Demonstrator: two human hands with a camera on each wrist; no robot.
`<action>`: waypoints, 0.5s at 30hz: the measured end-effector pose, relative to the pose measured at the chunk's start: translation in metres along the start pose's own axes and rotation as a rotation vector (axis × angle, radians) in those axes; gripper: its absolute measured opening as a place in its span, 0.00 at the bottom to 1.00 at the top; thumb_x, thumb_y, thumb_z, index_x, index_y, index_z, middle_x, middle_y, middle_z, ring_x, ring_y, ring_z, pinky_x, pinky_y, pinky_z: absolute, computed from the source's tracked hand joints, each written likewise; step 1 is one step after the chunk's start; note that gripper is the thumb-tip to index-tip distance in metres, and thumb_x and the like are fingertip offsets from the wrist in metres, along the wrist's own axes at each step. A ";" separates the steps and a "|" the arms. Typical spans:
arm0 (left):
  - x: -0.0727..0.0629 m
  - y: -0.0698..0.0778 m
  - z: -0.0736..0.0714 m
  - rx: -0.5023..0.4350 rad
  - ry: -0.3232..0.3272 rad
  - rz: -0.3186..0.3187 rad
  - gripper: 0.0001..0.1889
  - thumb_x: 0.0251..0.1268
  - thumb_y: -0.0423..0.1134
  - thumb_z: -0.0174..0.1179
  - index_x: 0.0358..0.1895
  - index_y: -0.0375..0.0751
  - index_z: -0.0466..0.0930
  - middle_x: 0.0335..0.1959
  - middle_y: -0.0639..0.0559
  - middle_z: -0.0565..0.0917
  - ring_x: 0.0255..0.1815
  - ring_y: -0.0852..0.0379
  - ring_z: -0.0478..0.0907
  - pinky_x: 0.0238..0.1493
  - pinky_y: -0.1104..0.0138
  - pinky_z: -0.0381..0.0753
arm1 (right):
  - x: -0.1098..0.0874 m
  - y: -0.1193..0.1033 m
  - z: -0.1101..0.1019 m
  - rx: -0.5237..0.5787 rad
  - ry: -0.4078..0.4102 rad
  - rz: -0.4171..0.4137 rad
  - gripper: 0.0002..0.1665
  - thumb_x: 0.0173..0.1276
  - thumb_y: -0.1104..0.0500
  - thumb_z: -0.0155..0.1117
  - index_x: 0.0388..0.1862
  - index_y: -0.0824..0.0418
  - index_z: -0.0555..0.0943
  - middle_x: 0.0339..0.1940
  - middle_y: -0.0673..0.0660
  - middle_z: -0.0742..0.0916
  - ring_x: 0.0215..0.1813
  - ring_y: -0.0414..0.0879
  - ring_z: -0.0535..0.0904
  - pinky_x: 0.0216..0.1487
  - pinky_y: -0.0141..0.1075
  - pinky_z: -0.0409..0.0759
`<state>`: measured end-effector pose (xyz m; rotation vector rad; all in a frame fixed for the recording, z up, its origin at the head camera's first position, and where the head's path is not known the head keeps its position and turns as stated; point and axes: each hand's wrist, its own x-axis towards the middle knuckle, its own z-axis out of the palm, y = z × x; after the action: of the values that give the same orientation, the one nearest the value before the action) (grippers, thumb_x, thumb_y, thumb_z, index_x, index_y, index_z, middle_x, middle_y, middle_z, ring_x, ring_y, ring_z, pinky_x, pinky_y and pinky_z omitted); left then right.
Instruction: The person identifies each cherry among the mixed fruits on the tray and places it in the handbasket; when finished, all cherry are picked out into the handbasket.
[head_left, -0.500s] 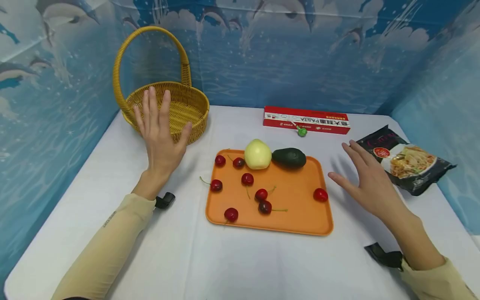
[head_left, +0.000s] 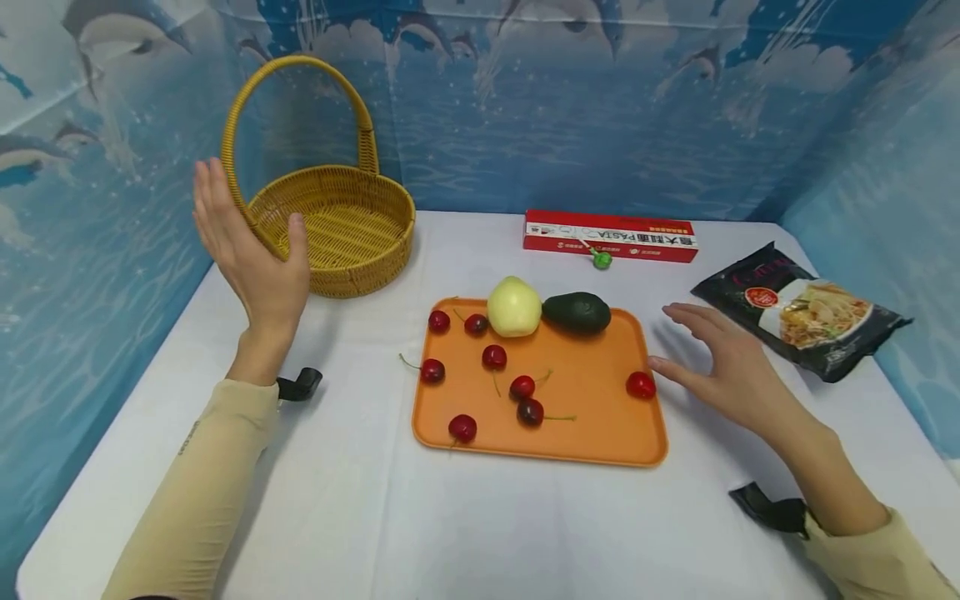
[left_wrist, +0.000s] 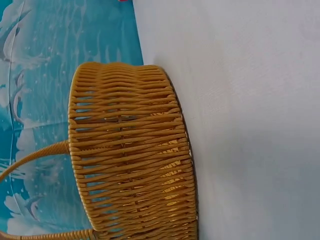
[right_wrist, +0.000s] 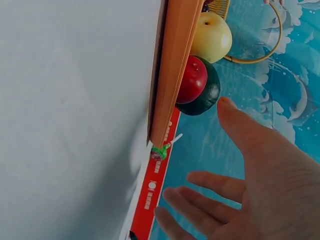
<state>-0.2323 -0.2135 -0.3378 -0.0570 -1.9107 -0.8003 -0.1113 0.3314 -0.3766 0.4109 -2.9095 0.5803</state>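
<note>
My left hand (head_left: 258,258) is raised with fingers straight at the left side of a yellow wicker basket (head_left: 401,242), overlapping its rim and handle in the head view. The basket's woven side (left_wrist: 130,150) fills much of the left wrist view. My right hand (head_left: 723,367), fingers spread and holding nothing, hovers just right of an orange tray (head_left: 592,437). Nearest to its thumb is a red cherry (head_left: 641,385) at the tray's right edge. Several more cherries (head_left: 462,428) lie on the tray. A pale yellow, round fruit (head_left: 514,307) and a dark green avocado (head_left: 576,313) rest along its back edge.
A red pasta box (head_left: 555,237) lies at the back, with a small green lollipop (head_left: 602,260) in front of it. The black noodle packet (head_left: 832,350) is at the right, beyond my right hand. Patterned blue cloth (head_left: 480,142) walls the white table.
My left hand has moved left from in front of the basket to its left side. My right hand has shifted slightly left and down, closer to the tray.
</note>
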 end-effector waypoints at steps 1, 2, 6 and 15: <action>0.000 -0.003 0.000 -0.003 -0.015 -0.023 0.43 0.73 0.56 0.59 0.83 0.37 0.58 0.86 0.50 0.58 0.87 0.58 0.48 0.86 0.62 0.39 | 0.000 0.000 0.000 0.010 0.000 -0.010 0.48 0.61 0.42 0.81 0.76 0.59 0.75 0.74 0.67 0.77 0.66 0.68 0.78 0.57 0.71 0.78; -0.001 -0.006 0.000 -0.005 -0.033 -0.046 0.43 0.74 0.56 0.58 0.84 0.38 0.56 0.86 0.51 0.57 0.87 0.60 0.48 0.86 0.62 0.41 | -0.001 0.000 0.000 0.021 -0.001 -0.018 0.47 0.61 0.43 0.81 0.75 0.59 0.75 0.72 0.67 0.79 0.64 0.68 0.80 0.56 0.70 0.80; -0.002 -0.016 0.002 -0.031 -0.125 -0.168 0.47 0.74 0.58 0.59 0.86 0.45 0.47 0.87 0.57 0.53 0.86 0.65 0.46 0.84 0.66 0.44 | -0.003 -0.003 0.000 0.075 -0.013 -0.028 0.43 0.62 0.44 0.81 0.72 0.59 0.78 0.66 0.64 0.83 0.55 0.62 0.86 0.51 0.62 0.86; -0.007 -0.038 0.010 -0.125 -0.241 -0.555 0.43 0.77 0.57 0.58 0.86 0.57 0.46 0.84 0.61 0.59 0.81 0.70 0.55 0.81 0.73 0.50 | -0.004 -0.008 0.000 0.151 -0.060 -0.044 0.37 0.60 0.45 0.83 0.66 0.56 0.83 0.51 0.52 0.89 0.49 0.46 0.85 0.47 0.39 0.89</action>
<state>-0.2506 -0.2355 -0.3654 0.3280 -2.1301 -1.3323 -0.1057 0.3251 -0.3749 0.5188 -2.9148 0.7967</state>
